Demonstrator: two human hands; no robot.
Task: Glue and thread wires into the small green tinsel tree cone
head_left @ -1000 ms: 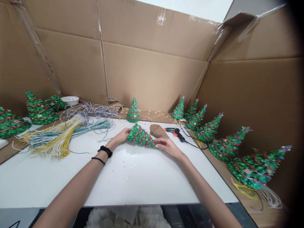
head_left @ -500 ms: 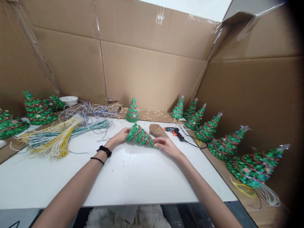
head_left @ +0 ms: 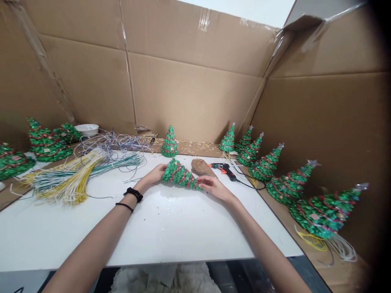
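Green sequin cone tree (head_left: 180, 175) held on its side near the far edge of the desk (head_left: 91, 232), sequins and red garland looking done end to end, no silver star on the tip, unlike the cone trees (head_left: 293, 187) along the right edge. Long axis diagonal: base up-left, tip pointing right and slightly toward the body. Left grip (head_left: 155, 175) clenched on the base, right grip (head_left: 214, 188) closed on the tip end, hot glue gun (head_left: 222, 171) just beyond.
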